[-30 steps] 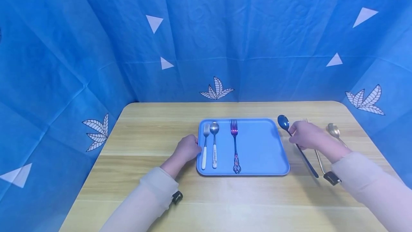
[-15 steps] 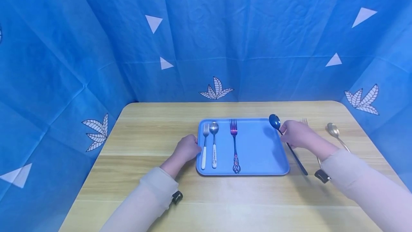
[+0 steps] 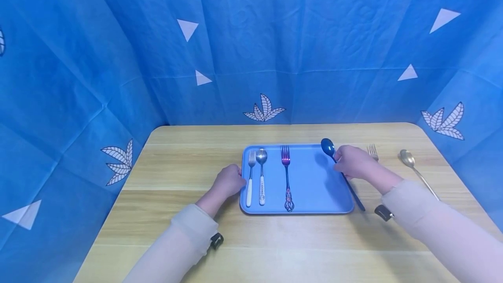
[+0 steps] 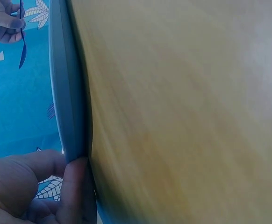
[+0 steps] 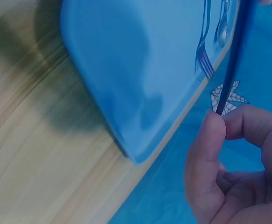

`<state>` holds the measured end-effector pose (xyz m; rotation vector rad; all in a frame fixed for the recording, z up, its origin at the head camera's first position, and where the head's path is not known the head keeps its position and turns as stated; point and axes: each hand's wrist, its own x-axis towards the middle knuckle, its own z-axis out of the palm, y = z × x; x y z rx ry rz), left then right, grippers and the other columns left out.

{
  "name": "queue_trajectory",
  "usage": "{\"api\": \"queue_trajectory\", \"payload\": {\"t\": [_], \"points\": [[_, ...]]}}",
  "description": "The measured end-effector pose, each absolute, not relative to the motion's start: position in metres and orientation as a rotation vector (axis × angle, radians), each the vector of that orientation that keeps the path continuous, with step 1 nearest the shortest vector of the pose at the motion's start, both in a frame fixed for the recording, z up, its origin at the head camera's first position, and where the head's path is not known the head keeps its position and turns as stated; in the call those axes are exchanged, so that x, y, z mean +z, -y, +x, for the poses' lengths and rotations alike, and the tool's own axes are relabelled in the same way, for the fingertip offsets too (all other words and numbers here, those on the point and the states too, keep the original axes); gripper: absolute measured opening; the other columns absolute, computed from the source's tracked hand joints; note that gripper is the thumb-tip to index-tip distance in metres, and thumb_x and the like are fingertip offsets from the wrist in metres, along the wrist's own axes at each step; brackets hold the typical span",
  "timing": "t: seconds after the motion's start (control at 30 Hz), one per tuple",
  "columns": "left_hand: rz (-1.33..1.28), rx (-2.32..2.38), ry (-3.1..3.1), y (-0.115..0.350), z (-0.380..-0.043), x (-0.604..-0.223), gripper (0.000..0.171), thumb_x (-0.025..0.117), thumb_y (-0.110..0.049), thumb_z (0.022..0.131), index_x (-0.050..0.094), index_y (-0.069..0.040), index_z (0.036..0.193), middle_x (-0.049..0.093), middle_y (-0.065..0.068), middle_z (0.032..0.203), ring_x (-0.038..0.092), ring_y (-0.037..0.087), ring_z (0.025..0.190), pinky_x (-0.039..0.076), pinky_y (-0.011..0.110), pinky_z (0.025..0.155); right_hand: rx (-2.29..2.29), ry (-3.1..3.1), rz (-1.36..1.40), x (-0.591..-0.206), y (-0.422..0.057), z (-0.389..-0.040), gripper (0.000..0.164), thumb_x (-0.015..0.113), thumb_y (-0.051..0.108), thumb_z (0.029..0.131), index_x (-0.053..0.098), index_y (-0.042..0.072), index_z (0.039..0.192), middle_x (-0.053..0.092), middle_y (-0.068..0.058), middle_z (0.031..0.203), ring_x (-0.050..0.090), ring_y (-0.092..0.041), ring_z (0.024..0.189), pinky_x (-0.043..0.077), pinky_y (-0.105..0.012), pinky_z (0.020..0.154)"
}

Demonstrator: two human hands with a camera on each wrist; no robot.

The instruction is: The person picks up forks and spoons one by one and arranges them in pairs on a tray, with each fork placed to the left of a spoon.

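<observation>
My left hand (image 3: 226, 181) pinches the left rim of a blue tray (image 3: 314, 184); in the left wrist view its thumb and a finger meet at the tray's edge. A dark blue spoon (image 3: 328, 147) is pinched by its handle in my right hand (image 3: 355, 162). It slants over the tray's right side, bowl toward the back, casting a shadow on the tray. The right wrist view shows thumb and fingertip on the spoon handle (image 5: 236, 51). Lying side by side on the tray are a white-handled fork (image 3: 249, 187), a white-handled spoon (image 3: 262, 184) and a purple fork (image 3: 287, 176).
Right of the tray, a gold fork (image 3: 372, 151) lies on the wooden table (image 3: 283, 243), mostly hidden by my right arm. Farther right lies a gold spoon (image 3: 408, 159), its handle end behind the sleeve. A blue patterned curtain (image 3: 334, 47) surrounds the table's back and sides.
My right hand has carried the dark blue spoon leftward, from beside the tray to over its right side. More of the gold spoon shows. The left hand and tray have stayed put.
</observation>
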<state>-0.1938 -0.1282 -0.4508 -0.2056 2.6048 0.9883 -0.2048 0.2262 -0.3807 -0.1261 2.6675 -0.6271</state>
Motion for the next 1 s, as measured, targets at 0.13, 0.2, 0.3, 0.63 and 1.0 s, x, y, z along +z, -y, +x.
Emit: {"api": "queue_trajectory", "payload": {"t": [0.13, 0.2, 0.3, 0.63, 1.0], "points": [[-0.202, 0.988, -2.609, 0.129, -0.194, -0.451, 0.007, 0.062, -0.005, 0.089, 0.056, -0.006, 0.085, 0.056, 0.008, 0.076, 0.053, 0.02, 0.064, 0.043, 0.029, 0.055, -0.633, -2.668, -0.143, -0.383, -0.218, -0.207, 0.04, 0.063, 0.01, 0.089, 0.055, -0.014, 0.12, 0.065, -0.013, 0.088, 0.063, -0.016, 0.061, 0.054, -0.03, 0.059], [-0.2, 0.991, -2.61, 0.129, -0.194, -0.451, 0.007, 0.062, -0.005, 0.089, 0.057, -0.006, 0.085, 0.056, 0.008, 0.075, 0.053, 0.02, 0.064, 0.043, 0.029, 0.055, -0.649, -2.659, -0.147, -0.385, -0.214, -0.208, 0.039, 0.063, 0.01, 0.089, 0.055, -0.014, 0.12, 0.064, -0.012, 0.085, 0.063, -0.016, 0.061, 0.055, -0.03, 0.06], [-0.195, 0.992, -2.611, 0.129, -0.194, -0.452, 0.006, 0.062, -0.005, 0.089, 0.057, -0.005, 0.085, 0.056, 0.008, 0.075, 0.053, 0.02, 0.064, 0.043, 0.029, 0.055, -0.684, -2.644, -0.141, -0.387, -0.208, -0.21, 0.037, 0.062, 0.009, 0.09, 0.055, -0.013, 0.119, 0.062, -0.01, 0.079, 0.062, -0.016, 0.061, 0.056, -0.03, 0.059], [-0.2, 0.985, -2.606, 0.129, -0.194, -0.453, 0.007, 0.062, -0.006, 0.09, 0.057, -0.005, 0.086, 0.056, 0.008, 0.076, 0.054, 0.021, 0.065, 0.043, 0.029, 0.056, -0.737, -2.628, -0.146, -0.394, -0.193, -0.214, 0.035, 0.06, 0.008, 0.09, 0.055, -0.012, 0.119, 0.058, -0.007, 0.068, 0.06, -0.014, 0.057, 0.056, -0.03, 0.059], [-0.198, 0.978, -2.609, 0.128, -0.194, -0.45, 0.007, 0.063, -0.004, 0.089, 0.057, -0.006, 0.085, 0.057, 0.008, 0.076, 0.054, 0.021, 0.065, 0.044, 0.029, 0.056, -0.781, -2.607, -0.115, -0.402, -0.176, -0.219, 0.037, 0.062, 0.008, 0.092, 0.056, -0.012, 0.122, 0.059, -0.01, 0.073, 0.062, -0.016, 0.059, 0.057, -0.03, 0.061]]}}
